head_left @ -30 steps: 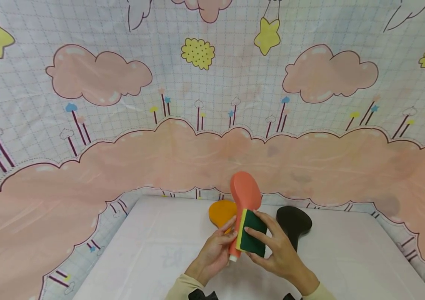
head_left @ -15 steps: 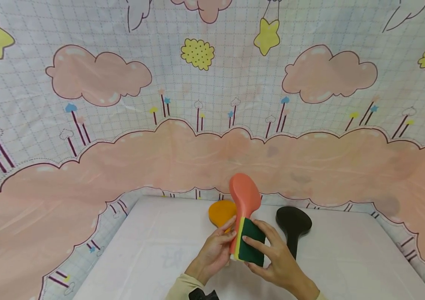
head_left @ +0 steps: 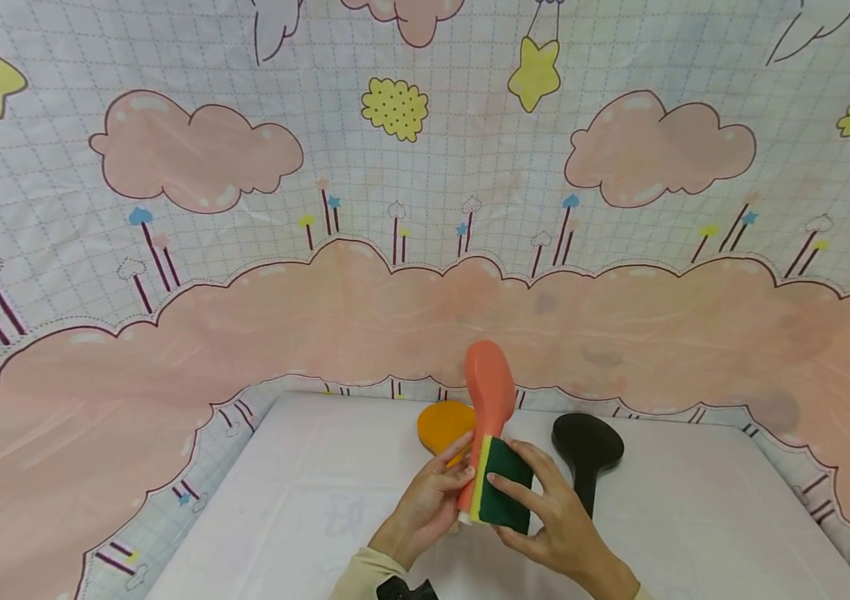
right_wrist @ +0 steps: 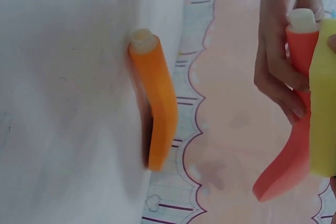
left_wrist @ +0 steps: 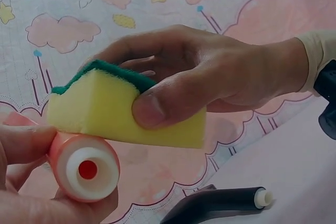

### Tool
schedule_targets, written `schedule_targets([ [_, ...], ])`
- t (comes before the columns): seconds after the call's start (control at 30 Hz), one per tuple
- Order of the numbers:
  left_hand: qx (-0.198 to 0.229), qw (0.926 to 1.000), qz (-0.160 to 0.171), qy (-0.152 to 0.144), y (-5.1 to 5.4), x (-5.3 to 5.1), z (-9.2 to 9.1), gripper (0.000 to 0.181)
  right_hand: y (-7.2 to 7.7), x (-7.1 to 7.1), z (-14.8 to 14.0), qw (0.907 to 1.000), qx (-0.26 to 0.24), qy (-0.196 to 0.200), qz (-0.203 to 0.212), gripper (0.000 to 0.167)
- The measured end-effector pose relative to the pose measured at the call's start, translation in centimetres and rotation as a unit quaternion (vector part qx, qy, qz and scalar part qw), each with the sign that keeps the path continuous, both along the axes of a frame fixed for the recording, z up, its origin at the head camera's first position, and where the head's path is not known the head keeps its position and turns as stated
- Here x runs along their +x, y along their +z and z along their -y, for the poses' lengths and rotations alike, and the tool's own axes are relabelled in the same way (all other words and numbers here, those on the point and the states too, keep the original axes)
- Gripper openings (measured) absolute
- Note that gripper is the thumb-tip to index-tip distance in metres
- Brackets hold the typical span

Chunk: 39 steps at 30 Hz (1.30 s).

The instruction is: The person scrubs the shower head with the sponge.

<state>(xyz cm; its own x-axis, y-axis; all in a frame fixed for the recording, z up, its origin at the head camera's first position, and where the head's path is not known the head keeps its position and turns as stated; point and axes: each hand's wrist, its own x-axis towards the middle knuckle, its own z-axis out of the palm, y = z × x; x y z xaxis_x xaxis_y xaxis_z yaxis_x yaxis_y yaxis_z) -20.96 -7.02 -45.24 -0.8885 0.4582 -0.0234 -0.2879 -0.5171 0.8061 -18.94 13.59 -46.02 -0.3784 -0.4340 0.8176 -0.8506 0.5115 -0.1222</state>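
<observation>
My left hand (head_left: 425,506) grips the handle of a coral-red shower-head-shaped object (head_left: 490,385), its rounded head up and its white end down. Against the handle lies a sponge (head_left: 506,487), green on one face and yellow on the other, pinched in my right hand (head_left: 571,525). The left wrist view shows the yellow side of the sponge (left_wrist: 110,108) touching the red handle beside its white ring end (left_wrist: 88,172), with the right thumb on the yellow foam. In the right wrist view the red object (right_wrist: 294,156) stands next to the sponge (right_wrist: 323,108).
An orange object (head_left: 443,425) of similar shape lies on the white table (head_left: 282,492) behind my left hand. A black one (head_left: 587,446) lies beyond my right hand. A patterned cloth with clouds and stars (head_left: 425,325) rises behind the table.
Since a second ago the sponge and right hand have moved slightly down the red handle. The red object's head has turned a little and looks narrower.
</observation>
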Motion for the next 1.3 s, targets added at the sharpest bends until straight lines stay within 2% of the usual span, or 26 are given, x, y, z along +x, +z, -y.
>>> schedule_targets([
  [0.17,-0.008,1.0,-0.001,-0.002,0.1,0.1,0.0,0.058,0.2,-0.2,-0.2,1.0,-0.003,0.002,0.003,0.044],
  [0.33,-0.01,0.9996,-0.006,-0.024,0.1,0.1,0.1,0.052,0.2,-0.3,-0.4,0.9999,0.001,-0.001,0.01,0.046],
  [0.63,0.005,0.9984,0.017,-0.053,-0.2,0.2,0.4,0.058,0.4,-0.7,-1.0,0.9996,-0.001,-0.025,0.01,0.048],
  [1.0,-0.002,0.9995,0.029,-0.013,-0.5,0.5,-0.3,0.056,-0.1,-0.3,-0.7,0.9994,0.001,-0.025,0.024,0.05],
  [1.3,-0.003,0.9989,0.045,0.015,-1.0,0.1,-0.6,0.061,-0.5,0.2,0.0,0.9997,0.014,0.0,0.018,0.048],
])
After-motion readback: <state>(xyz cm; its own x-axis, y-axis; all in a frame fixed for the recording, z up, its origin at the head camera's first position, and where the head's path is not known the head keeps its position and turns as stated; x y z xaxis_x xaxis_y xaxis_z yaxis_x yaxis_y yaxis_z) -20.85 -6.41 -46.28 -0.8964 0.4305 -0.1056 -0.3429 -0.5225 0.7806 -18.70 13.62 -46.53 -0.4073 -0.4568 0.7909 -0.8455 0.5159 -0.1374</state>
